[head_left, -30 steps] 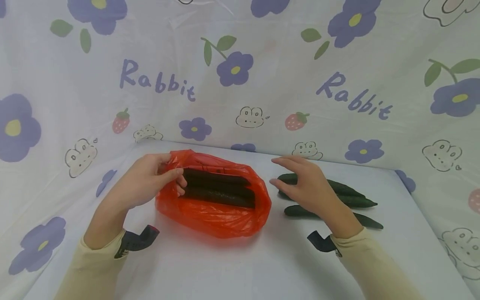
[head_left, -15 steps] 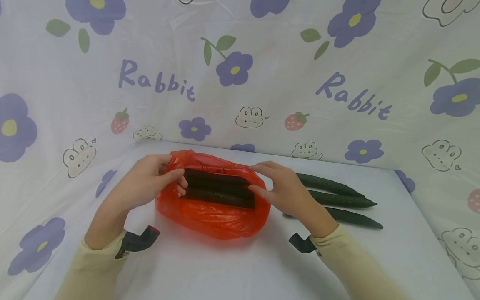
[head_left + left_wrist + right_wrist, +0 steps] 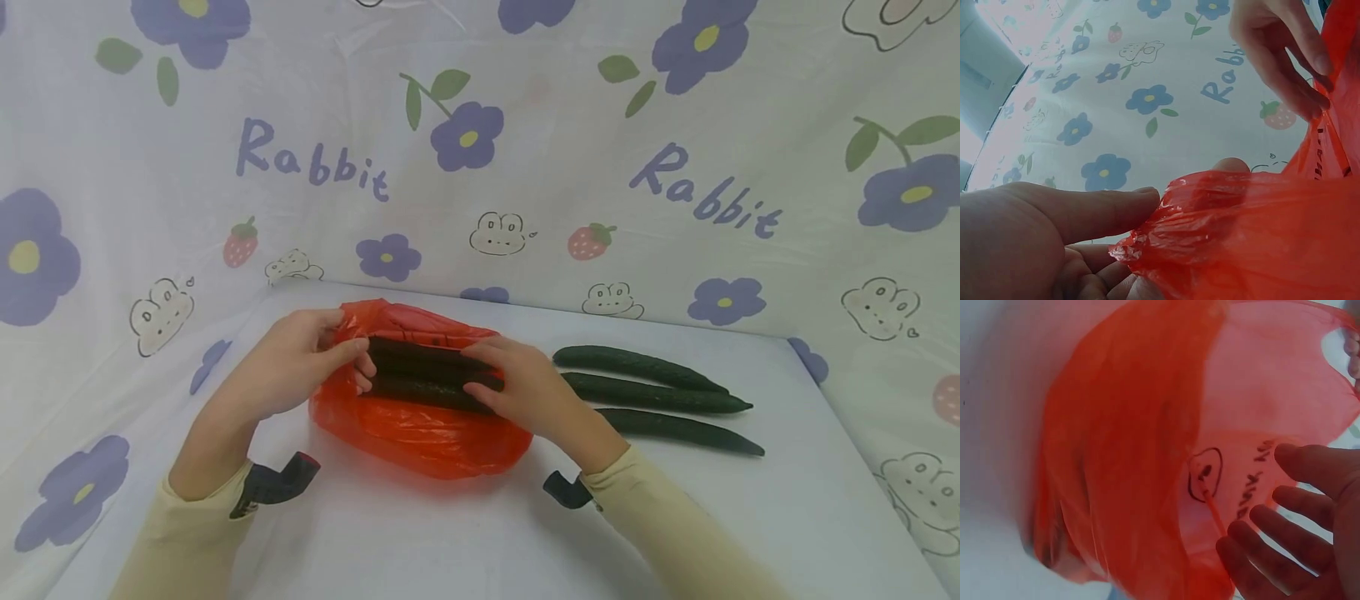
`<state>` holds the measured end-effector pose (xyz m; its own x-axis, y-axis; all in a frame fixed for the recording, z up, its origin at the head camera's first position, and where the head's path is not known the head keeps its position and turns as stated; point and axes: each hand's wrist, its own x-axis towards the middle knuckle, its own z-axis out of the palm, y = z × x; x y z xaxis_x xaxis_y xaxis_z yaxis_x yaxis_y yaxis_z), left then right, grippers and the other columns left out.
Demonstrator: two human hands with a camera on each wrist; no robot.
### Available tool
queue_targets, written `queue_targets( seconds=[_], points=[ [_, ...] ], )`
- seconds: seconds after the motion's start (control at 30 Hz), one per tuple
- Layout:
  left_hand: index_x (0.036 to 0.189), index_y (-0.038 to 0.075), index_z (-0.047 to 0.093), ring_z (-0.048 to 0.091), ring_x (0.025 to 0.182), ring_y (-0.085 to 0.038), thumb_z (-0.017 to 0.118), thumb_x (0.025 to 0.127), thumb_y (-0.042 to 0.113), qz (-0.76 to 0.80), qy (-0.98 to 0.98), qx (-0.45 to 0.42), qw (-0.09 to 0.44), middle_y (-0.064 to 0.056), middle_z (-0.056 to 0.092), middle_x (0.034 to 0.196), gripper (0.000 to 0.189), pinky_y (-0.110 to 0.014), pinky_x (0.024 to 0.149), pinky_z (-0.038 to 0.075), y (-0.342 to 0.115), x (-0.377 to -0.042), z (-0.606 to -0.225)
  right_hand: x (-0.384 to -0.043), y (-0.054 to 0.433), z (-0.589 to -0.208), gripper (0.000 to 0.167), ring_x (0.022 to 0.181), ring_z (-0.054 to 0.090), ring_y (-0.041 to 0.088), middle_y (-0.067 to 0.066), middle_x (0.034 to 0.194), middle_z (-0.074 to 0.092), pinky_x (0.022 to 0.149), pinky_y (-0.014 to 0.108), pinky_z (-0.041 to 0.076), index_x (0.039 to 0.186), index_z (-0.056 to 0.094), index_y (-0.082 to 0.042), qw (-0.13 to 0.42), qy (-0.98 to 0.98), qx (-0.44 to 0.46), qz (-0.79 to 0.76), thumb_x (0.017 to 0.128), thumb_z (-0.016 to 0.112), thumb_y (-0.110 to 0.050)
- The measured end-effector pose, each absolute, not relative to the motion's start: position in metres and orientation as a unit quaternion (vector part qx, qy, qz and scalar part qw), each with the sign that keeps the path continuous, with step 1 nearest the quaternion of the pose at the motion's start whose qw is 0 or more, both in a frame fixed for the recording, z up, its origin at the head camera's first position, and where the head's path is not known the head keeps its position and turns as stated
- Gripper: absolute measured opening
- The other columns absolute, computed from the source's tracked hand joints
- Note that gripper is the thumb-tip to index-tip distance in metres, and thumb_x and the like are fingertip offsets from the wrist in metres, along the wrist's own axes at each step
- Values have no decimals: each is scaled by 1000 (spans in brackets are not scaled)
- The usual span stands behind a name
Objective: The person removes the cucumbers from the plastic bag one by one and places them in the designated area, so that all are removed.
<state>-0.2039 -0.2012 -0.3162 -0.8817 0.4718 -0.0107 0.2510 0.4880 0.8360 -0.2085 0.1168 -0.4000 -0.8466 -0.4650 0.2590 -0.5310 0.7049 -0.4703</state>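
Observation:
A red plastic bag [image 3: 442,454] lies on its side with its mouth facing me. Dark green cucumbers [image 3: 420,387] rest inside it, their ends partly hidden. My left hand [image 3: 292,367] pinches the bag's left rim between thumb and fingers; the left wrist view shows the gathered plastic [image 3: 1166,231] there. Over the right part of the mouth reaches my right hand [image 3: 540,392], its thumb and fingers apart in front of the cucumbers. In the right wrist view its fingers [image 3: 1297,531] are spread by the printed side of the bag; whether they touch anything I cannot tell.
Three more cucumbers [image 3: 660,396] lie side by side on the white tabletop [image 3: 405,542], right of the bag. A hanging cloth [image 3: 555,183] printed with flowers and rabbits stands behind and at both sides. A dark camera mount [image 3: 277,483] sits on each wrist.
My right hand has moved left, from above the loose cucumbers to the bag's mouth, uncovering those cucumbers. The left hand keeps its hold on the rim and has hardly moved.

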Motion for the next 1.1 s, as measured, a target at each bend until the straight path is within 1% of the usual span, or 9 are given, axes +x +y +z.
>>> queue_targets(
  seconds=[0.13,0.4,0.63,0.7,0.77,0.93,1.03,1.1],
  points=[
    [121,2,64,76,86,-23,65,111,18,462,852,210,126,-7,76,93,19,-26,88,60,-201,-204,-316,-212,110,-409,48,127,64,24,5,136,70,105,43,56,143,70,-12,49,-928,268,254,98,84,-20],
    [120,2,64,77,86,-23,65,111,19,460,852,213,127,-7,76,94,19,-27,90,60,-200,-204,-316,-218,96,-424,44,127,65,26,7,133,72,109,44,53,139,71,-8,40,-931,286,222,97,83,-17],
    [116,1,64,78,85,-22,65,111,16,459,852,218,127,-8,76,93,16,-28,90,60,-200,-205,-318,-219,87,-435,42,124,66,27,9,129,73,108,43,54,138,72,-6,-4,-941,269,206,98,82,-11],
    [116,1,64,78,85,-22,65,111,16,458,852,218,127,-8,76,93,16,-28,90,60,-199,-206,-319,-219,86,-437,41,121,67,26,8,126,73,106,42,55,138,72,-7,-8,-946,259,193,98,81,-11],
    [116,0,63,78,85,-22,65,110,16,459,852,218,127,-8,76,93,16,-28,90,60,-199,-206,-319,-219,86,-440,36,114,68,25,7,119,74,103,41,57,133,74,-8,-3,-952,252,176,98,81,-11],
    [117,0,63,77,84,-23,65,110,14,460,851,219,129,-9,76,93,15,-29,89,61,-198,-206,-319,-220,87,-446,20,94,65,23,5,98,70,90,39,60,116,78,-8,17,-958,248,141,96,81,-8],
    [116,1,64,77,84,-23,65,110,14,457,852,220,128,-8,76,93,14,-29,88,61,-197,-205,-318,-222,87,-449,15,91,64,24,6,94,69,88,39,60,110,77,-8,19,-959,250,133,96,81,-8],
    [116,2,65,77,84,-23,65,110,14,455,853,222,126,-8,76,93,13,-29,88,62,-197,-205,-318,-224,86,-451,15,92,64,25,7,95,69,89,39,60,110,78,-7,15,-960,248,132,95,82,-8]
  ],
)
